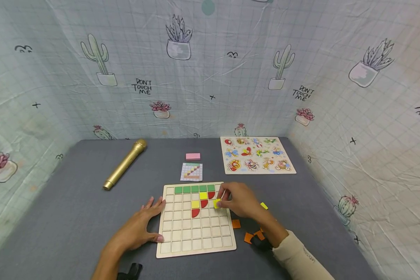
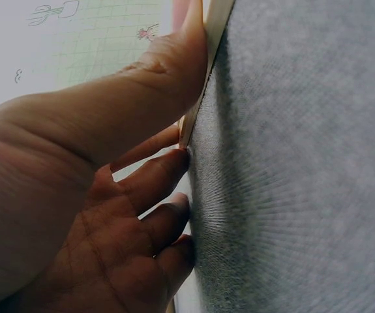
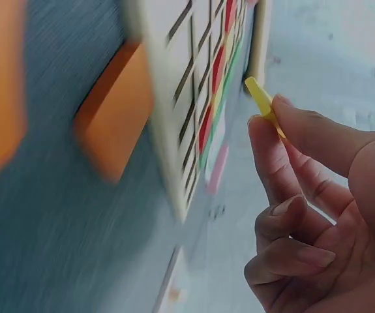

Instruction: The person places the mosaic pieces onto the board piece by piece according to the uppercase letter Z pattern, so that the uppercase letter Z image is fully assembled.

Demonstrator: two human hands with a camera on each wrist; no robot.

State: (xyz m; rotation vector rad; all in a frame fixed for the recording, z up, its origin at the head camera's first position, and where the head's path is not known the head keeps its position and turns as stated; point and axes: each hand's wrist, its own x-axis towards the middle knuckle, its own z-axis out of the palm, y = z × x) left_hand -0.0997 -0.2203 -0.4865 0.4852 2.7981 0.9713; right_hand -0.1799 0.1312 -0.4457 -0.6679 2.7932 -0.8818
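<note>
A wooden grid board [image 1: 191, 245] lies on the dark table. Along its top row sit several green tiles [image 1: 195, 189]. Below them, two yellow tiles [image 1: 195, 204] and three red quarter-round tiles [image 1: 204, 203] step down to the left. My right hand [image 1: 241, 200] pinches a yellow square tile [image 3: 263, 99] between thumb and index finger, raised over the board's right side. My left hand [image 1: 138, 227] has its fingers spread along the left edge, the thumb resting on the board's rim near the lower corner.
Loose orange tiles [image 1: 236, 223] and a yellow tile [image 1: 264, 205] lie right of the board. Behind it are a pattern card [image 1: 191, 178], a pink block [image 1: 193, 156] and an insect picture board [image 1: 241, 155]. A gold microphone-shaped object [image 1: 125, 165] lies at the back left.
</note>
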